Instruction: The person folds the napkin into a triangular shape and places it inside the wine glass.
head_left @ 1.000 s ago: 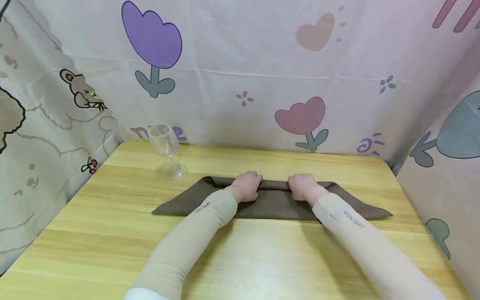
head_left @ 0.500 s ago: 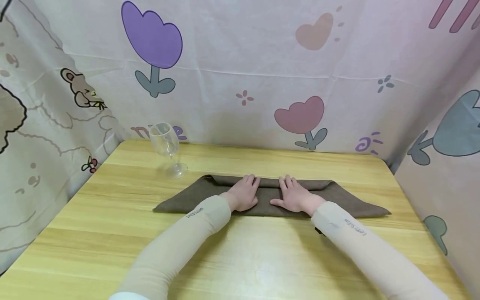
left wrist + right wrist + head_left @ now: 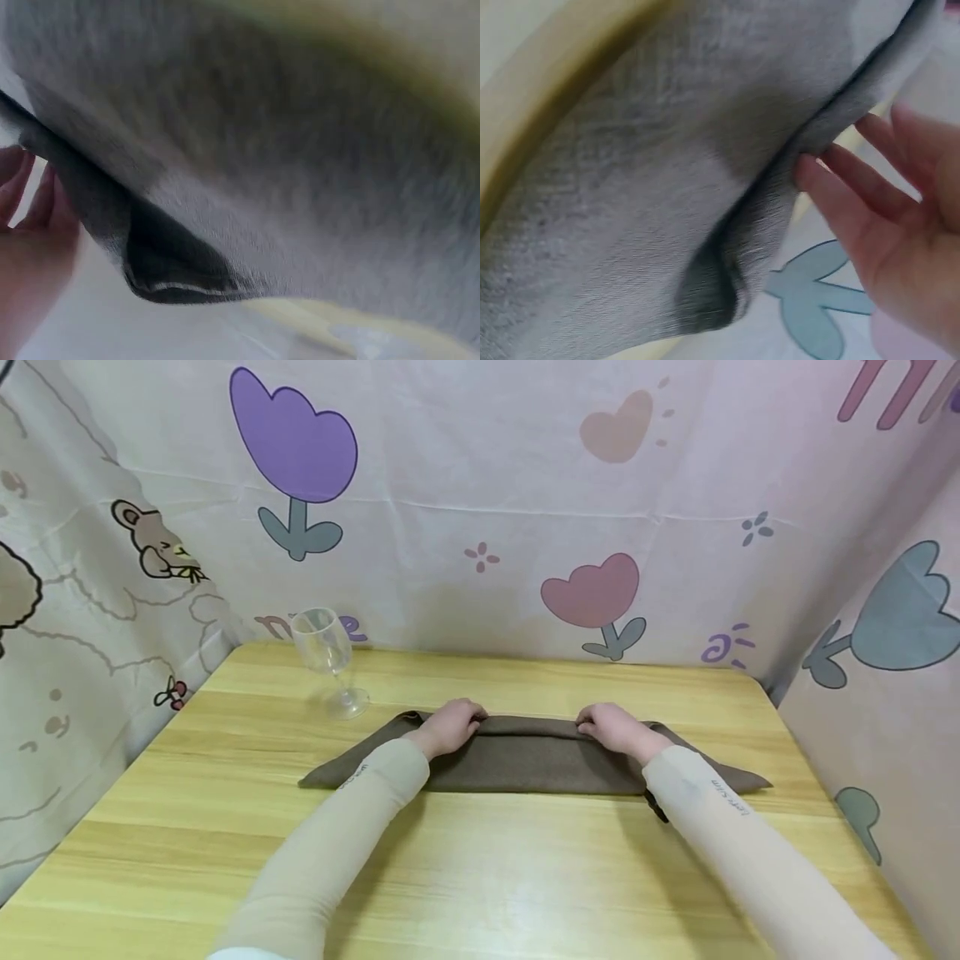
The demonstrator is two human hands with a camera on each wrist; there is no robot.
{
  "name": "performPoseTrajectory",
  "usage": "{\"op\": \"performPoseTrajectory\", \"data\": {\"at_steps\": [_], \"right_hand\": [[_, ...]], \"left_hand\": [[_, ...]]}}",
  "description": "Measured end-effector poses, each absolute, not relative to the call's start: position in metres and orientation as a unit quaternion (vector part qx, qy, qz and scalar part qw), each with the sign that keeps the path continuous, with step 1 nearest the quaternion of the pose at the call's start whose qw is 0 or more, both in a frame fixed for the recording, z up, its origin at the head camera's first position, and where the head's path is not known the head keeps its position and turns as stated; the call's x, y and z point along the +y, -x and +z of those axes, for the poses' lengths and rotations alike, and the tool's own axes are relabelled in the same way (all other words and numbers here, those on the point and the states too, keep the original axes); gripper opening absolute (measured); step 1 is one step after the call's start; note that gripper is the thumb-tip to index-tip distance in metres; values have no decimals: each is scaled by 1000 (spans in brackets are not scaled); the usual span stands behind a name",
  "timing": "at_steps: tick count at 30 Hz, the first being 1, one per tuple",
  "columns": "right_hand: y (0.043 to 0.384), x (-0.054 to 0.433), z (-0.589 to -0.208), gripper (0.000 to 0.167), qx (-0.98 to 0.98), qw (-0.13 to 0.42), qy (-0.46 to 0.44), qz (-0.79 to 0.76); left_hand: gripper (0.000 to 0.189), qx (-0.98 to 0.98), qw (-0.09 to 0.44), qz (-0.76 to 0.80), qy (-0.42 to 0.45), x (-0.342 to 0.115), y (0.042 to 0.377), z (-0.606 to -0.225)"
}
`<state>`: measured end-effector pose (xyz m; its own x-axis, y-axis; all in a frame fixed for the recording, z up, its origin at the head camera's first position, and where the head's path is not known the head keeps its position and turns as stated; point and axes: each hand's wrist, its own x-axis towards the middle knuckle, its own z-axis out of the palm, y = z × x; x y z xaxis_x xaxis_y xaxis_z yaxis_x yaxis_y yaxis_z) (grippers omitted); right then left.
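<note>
A brown cloth napkin (image 3: 532, 766) lies on the table in a long, low shape with pointed left and right ends. Its far edge is turned over into a narrow band. My left hand (image 3: 452, 727) pinches that band left of the middle, and my right hand (image 3: 611, 727) pinches it farther right. In the right wrist view, the thumb and fingers of the right hand (image 3: 900, 217) hold the folded edge, with an open fold at its end. The left wrist view shows the left hand (image 3: 37, 247) at the edge of the cloth, partly cut off.
A clear stemmed wine glass (image 3: 330, 652) stands upright at the back left, beyond the napkin's left end. The wooden table (image 3: 480, 877) extends toward me. A printed curtain (image 3: 450, 468) hangs behind it and along both sides.
Half a second ago both hands lay with fingers extended on the band near the middle. Now they are farther apart, fingers pinching the band. The head view has shifted slightly.
</note>
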<state>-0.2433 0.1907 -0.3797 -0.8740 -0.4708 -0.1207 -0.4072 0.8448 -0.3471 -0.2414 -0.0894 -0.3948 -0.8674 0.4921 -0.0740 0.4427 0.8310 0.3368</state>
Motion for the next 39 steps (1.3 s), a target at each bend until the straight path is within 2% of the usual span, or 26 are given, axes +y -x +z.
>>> {"op": "performPoseTrajectory", "data": {"at_steps": [3,7,9,14,16,20,22,24,28,32,36,39], "right_hand": [[251,196,-383,19,963,84,208,-151],[257,203,-385,31,962,99,200,-157],[259,206,-385,32,958,106,209,-163],[259,209,-383,11,957,101,224,-155],[256,208,-382,7,961,82,231,-130],[249,204,-387,22,961,-3,275,-44],[246,201,-391,19,951,-41,306,-1],[242,199,-395,14,943,-56,327,27],[240,196,-392,10,949,20,313,7],[244,196,-384,26,953,103,276,-73],[245,198,-379,27,945,131,266,-136],[244,201,-376,32,941,148,254,-170]], "left_hand": [[30,966,82,122,-211,-91,246,-393],[34,972,97,83,-197,-90,250,-388],[33,972,97,73,-202,-89,252,-387],[28,970,77,58,-223,-87,253,-387],[23,969,57,46,-237,-87,253,-388],[8,963,7,19,-268,-87,250,-394],[9,959,-7,7,-284,-87,250,-397],[12,954,-5,-3,-300,-87,250,-399],[8,949,57,21,-309,-90,251,-393],[11,949,108,68,-288,-93,252,-386],[17,953,123,90,-263,-92,254,-386],[32,955,128,79,-255,-90,254,-387]]}}
